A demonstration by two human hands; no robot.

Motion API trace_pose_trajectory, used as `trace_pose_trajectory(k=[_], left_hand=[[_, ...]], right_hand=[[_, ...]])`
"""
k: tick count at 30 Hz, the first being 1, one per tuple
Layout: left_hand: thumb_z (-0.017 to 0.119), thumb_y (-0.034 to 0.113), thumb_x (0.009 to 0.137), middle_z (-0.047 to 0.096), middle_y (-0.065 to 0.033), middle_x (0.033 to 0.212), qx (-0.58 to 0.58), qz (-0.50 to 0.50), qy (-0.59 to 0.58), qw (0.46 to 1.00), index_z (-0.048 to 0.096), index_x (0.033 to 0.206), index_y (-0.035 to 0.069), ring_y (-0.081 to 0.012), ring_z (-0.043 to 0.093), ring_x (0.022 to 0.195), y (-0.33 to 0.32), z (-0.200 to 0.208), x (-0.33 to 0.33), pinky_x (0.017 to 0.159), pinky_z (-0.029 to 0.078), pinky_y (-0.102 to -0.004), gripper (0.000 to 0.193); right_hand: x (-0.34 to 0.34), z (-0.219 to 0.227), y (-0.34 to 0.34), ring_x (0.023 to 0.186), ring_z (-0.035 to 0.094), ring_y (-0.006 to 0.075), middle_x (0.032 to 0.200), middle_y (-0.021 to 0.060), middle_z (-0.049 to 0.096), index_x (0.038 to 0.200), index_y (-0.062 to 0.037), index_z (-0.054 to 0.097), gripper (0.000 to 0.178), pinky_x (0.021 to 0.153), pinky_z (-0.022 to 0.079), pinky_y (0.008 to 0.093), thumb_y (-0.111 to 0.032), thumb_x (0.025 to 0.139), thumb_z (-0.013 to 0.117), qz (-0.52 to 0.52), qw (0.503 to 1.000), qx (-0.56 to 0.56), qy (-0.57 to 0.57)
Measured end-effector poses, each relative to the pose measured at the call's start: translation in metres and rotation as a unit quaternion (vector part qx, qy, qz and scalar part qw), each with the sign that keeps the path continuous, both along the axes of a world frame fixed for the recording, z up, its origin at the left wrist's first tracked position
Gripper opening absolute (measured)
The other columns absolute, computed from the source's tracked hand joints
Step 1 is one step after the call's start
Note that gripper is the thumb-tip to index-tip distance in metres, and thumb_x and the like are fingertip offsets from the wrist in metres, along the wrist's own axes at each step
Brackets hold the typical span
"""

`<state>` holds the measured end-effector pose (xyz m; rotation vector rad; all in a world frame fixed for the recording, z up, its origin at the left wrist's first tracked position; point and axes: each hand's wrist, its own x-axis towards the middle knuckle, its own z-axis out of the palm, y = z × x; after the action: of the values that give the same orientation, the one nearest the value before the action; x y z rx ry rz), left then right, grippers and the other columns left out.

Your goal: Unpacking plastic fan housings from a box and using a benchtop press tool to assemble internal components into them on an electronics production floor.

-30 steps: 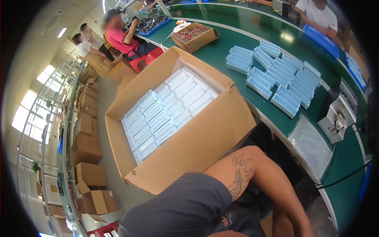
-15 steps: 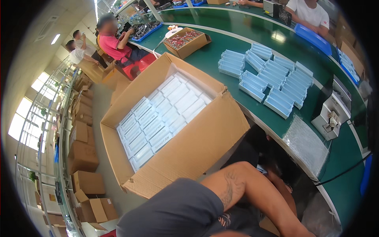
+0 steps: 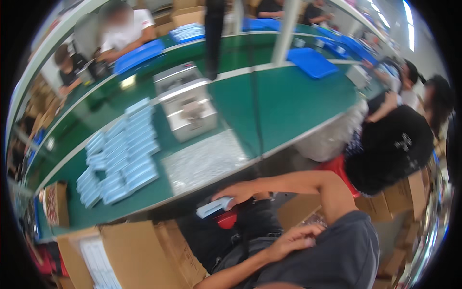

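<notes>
My right hand (image 3: 239,191) is closed around a slim light-blue and white box (image 3: 211,208), held over my lap beside the table's near edge. The far end of the box sticks out to the left of the fingers. Lower and to the right, my left hand (image 3: 293,239) is at my chest near my right sleeve, its fingers curled. Blur hides whatever those fingers may hold. An open brown carton (image 3: 132,250) stands at lower left, and some white boxes (image 3: 100,260) show inside it.
Light-blue trays (image 3: 118,159) sit in rows on the green table (image 3: 269,103). A bubble-wrap sheet (image 3: 204,161) and a metal-cased machine (image 3: 185,103) are to their right. At the right, a person in black (image 3: 392,149) sits close by. Another carton (image 3: 301,209) stands behind my left hand.
My view has swung right, so the carton and trays now appear farther left. Both hands, largely hidden before, are now in sight, with the slim box in the right one.
</notes>
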<state>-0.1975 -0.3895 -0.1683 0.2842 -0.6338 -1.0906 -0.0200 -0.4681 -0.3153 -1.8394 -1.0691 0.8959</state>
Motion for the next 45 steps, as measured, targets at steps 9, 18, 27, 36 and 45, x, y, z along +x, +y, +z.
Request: trace_pose_trajectory(k=[9,18,27,36,45], left_hand=[[0.057,-0.013,0.089,0.066,-0.0097,0.104,0.193,0.072,-0.211,0.955,0.058,0.125,0.000,-0.0130,0.063,0.096,-0.043,0.012,-0.013,0.091,0.046,-0.0235,0.038],[0.067,0.000,0.092,0.068,-0.0150,0.086,0.268,-0.008,-0.345,0.900,0.045,0.137,0.001,-0.0338,0.066,0.078,0.019,0.072,0.024,0.072,0.050,-0.0405,0.050],[0.069,0.002,0.091,0.063,-0.0147,0.113,0.267,0.691,-0.278,0.611,0.057,0.128,-0.002,-0.0189,0.063,0.097,0.124,0.013,0.125,0.090,0.053,-0.0379,0.039],[0.080,0.009,0.086,0.059,-0.0125,0.128,0.418,0.593,-0.307,0.616,0.052,0.137,-0.001,-0.0221,0.056,0.123,0.125,-0.009,0.193,0.108,0.042,-0.0365,0.059],[0.083,0.006,0.079,0.062,-0.0125,0.115,0.425,0.590,-0.347,0.593,0.058,0.127,-0.001,-0.0257,0.061,0.109,0.137,-0.008,0.195,0.100,0.047,-0.0349,0.055]], right_hand=[[0.004,0.126,-0.003,0.113,0.060,0.0271,0.128,0.0126,0.061,0.142,-0.0061,0.058,0.066,0.090,0.052,0.0394,-0.025,0.085,0.085,0.052,0.983,0.169,-0.055],[0.032,0.199,0.032,0.111,0.063,0.0302,0.122,0.0148,0.065,0.135,-0.0078,0.062,0.058,0.090,0.051,0.0404,-0.027,0.085,0.084,0.026,0.941,0.282,-0.184],[0.033,0.171,0.006,0.115,0.065,0.0397,0.125,0.0227,0.066,0.135,-0.0034,0.051,0.068,0.098,0.050,0.0426,-0.032,0.084,0.085,-0.338,0.916,0.126,-0.176],[0.076,0.185,-0.026,0.104,0.067,0.0155,0.115,0.0059,0.065,0.119,-0.0052,0.061,0.036,0.090,0.055,0.0300,0.006,0.086,0.062,-0.374,0.840,0.363,-0.149],[0.131,0.298,-0.025,0.083,0.066,0.0159,0.090,0.0056,0.066,0.126,-0.0040,0.055,0.032,0.077,0.054,0.0298,-0.028,0.105,0.062,-0.406,0.765,0.456,-0.205]])
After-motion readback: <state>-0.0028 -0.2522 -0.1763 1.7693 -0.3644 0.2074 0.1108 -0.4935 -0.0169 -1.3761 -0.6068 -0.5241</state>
